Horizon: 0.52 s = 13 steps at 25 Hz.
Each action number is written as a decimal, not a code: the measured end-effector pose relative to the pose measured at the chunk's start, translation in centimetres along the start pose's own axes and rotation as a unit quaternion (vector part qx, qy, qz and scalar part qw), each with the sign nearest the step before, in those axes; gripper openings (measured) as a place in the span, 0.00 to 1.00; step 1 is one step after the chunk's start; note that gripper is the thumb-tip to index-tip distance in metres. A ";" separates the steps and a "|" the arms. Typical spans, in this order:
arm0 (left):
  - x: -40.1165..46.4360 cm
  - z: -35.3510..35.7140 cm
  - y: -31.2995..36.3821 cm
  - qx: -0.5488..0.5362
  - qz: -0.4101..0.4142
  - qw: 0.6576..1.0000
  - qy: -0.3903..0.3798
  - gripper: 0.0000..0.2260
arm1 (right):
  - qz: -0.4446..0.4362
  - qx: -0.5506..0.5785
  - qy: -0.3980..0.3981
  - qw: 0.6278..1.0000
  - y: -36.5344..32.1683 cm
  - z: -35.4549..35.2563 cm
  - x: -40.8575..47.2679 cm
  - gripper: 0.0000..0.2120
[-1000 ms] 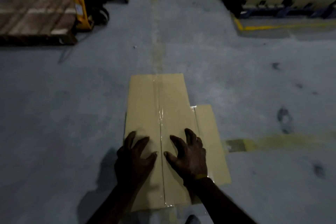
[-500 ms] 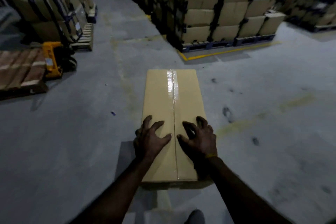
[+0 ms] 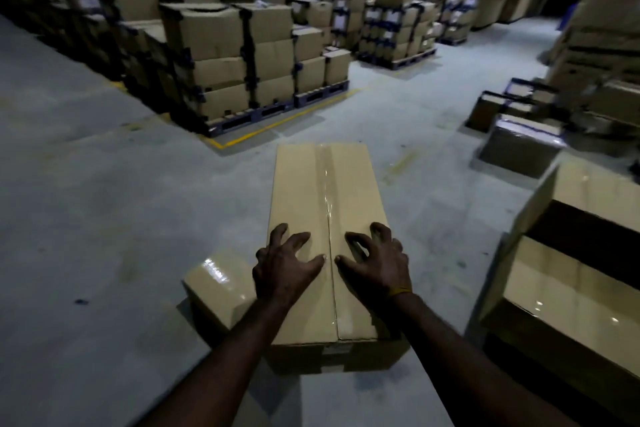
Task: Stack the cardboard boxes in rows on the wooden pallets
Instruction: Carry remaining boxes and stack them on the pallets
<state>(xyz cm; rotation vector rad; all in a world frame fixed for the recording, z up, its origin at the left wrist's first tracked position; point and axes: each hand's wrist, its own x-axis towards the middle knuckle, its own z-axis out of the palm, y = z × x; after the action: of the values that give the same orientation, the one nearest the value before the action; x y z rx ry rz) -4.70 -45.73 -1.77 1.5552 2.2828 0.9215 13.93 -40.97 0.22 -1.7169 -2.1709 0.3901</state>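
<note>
Grey concrete floor [image 3: 104,218], dim; stacked pallets [image 3: 242,45] at 11 o'clock. Both hands, left [image 3: 284,267] and right [image 3: 377,263], fingers spread, press flat on box [image 3: 322,191].

long box [image 3: 325,236] ahead, small box [image 3: 216,282] left

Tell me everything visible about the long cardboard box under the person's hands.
The long cardboard box is plain tan, closed, its top flaps sealed by a glossy strip of clear tape along the centre seam. It lies flat, lengthwise away from the person. The left hand and right hand rest spread on its near top, one each side of the seam. A smaller box sits against its left near side. What it rests on is hidden.
</note>
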 end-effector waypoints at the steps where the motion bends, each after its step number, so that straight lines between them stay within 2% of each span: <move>1: -0.7 1.4 2.5 -0.002 0.018 1.000 -0.009 0.29 | 0.016 -0.005 0.009 1.000 2.7 -1.6 -0.8 0.30; 6: -5.7 9.5 16.2 -0.011 0.096 0.994 -0.059 0.29 | 0.107 -0.018 0.058 0.992 16.9 -9.4 -5.8 0.31; 13: -11.4 20.0 31.3 -0.041 0.183 0.969 -0.161 0.30 | 0.229 -0.031 0.109 0.967 32.8 -17.4 -12.2 0.30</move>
<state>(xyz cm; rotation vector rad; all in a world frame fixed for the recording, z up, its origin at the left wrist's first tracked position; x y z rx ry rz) 33.83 -41.11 0.01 1.9636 1.7509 0.7603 52.80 -45.31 1.02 -2.1822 -1.6401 0.2319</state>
